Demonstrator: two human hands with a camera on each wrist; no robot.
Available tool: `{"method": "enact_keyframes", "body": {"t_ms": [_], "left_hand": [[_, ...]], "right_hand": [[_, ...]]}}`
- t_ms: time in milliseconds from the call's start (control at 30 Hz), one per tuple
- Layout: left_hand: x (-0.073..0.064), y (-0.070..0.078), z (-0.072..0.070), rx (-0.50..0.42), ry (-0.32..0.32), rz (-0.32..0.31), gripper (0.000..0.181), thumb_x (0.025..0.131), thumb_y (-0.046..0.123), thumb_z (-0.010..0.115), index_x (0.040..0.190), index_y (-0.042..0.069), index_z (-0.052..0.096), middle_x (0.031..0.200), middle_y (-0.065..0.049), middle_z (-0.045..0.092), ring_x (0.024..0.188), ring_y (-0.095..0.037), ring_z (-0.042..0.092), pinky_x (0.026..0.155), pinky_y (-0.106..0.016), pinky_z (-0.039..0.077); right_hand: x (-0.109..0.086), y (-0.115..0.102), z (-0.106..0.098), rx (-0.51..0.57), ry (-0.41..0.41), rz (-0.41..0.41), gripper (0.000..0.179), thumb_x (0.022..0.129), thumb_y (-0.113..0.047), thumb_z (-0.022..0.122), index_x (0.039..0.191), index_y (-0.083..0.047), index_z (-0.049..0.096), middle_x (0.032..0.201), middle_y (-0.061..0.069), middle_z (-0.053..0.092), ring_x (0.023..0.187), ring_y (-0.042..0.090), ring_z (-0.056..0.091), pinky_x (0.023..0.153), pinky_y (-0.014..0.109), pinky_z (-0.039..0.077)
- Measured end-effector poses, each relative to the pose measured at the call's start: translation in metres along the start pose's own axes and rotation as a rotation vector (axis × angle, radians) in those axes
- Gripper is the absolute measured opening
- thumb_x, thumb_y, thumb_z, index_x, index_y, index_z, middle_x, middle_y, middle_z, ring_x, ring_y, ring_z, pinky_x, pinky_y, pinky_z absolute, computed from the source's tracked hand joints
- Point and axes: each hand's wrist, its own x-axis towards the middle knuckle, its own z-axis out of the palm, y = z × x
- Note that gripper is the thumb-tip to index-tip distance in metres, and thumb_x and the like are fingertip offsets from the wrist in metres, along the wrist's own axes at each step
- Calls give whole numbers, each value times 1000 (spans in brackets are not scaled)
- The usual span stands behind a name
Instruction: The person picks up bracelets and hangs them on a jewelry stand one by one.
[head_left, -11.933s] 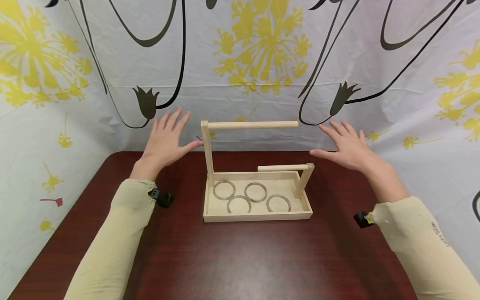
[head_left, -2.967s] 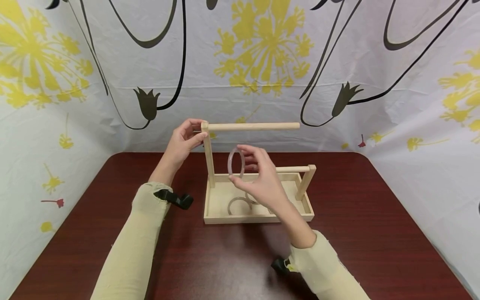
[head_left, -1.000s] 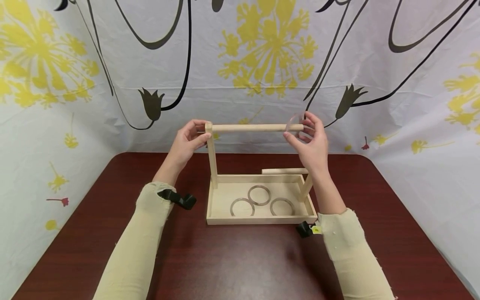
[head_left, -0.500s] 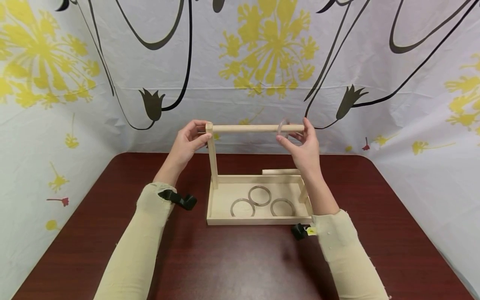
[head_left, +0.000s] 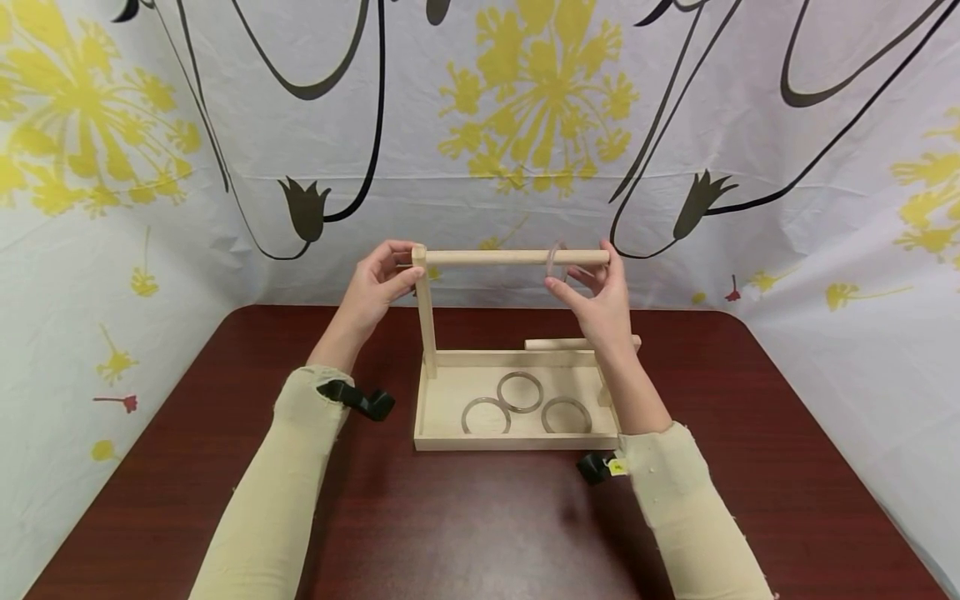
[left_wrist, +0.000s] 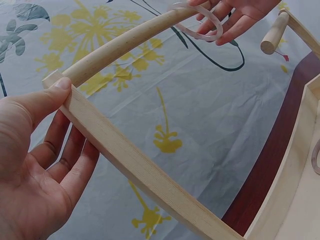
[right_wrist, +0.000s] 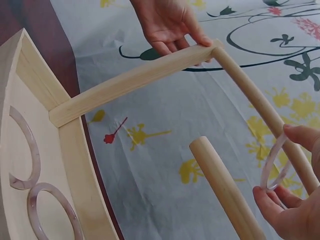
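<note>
My left hand point(head_left: 367, 283) pinches the top of the tall post point(head_left: 425, 321) of a pale wooden stand, thumb in front and fingers behind. From that post the upper rod point(head_left: 487, 257) runs right to a free end. A translucent, marbled bangle point(right_wrist: 268, 167) encircles this rod near its free end. My right hand point(head_left: 606, 312) holds the bangle between thumb and fingers, index fingertip right at the rod's end in the head view. Below, three more bangles point(head_left: 498, 392) lie flat in the stand's shallow tray point(head_left: 517, 444).
A shorter lower rod point(head_left: 558, 344) points left from a short post at the tray's right end, partly behind my right forearm. The stand rests on a dark red table point(head_left: 480, 517). A white cloth point(head_left: 405, 208) with flower prints hangs behind and at the sides.
Earlier, both hands were spread apart and all the bangles lay in the tray. My right hand lifted one, brought it over the upper rod's free end and moved it left. My left hand took the post.
</note>
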Motion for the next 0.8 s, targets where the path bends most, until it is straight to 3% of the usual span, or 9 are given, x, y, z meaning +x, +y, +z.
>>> {"method": "enact_keyframes", "body": {"t_ms": [233, 367, 533, 800], "left_hand": [[0, -1, 0, 1, 2, -1, 24, 98, 9, 62, 117, 22, 60, 109, 7, 62, 98, -10, 63, 86, -27, 54], [0, -2, 0, -1, 2, -2, 24, 98, 9, 62, 118, 22, 60, 110, 7, 62, 98, -10, 63, 86, -28, 54], [0, -2, 0, 0, -1, 6, 25, 98, 9, 62, 120, 19, 59, 110, 7, 62, 98, -10, 63, 83, -23, 54], [1, -2, -1, 7, -1, 7, 24, 98, 9, 62, 120, 19, 59, 110, 7, 62, 99, -10, 63, 85, -25, 54]], "right_hand": [[-5, -3, -2, 11, -39, -6, 96, 89, -9, 73, 160, -20, 10, 151, 8, 47, 138, 27, 48, 97, 16, 49], [-8, -6, -6, -18, -46, 2, 95, 90, -13, 74, 160, -21, 10, 154, 6, 44, 138, 25, 48, 104, 26, 48], [-12, -9, -11, -34, 4, -41, 94, 87, -14, 77, 159, -20, 16, 156, 9, 35, 139, 27, 44, 115, 44, 40], [-23, -13, -19, -135, 101, -145, 89, 83, -13, 81, 154, -17, 29, 153, 7, 37, 139, 21, 43, 116, 39, 39]]}}
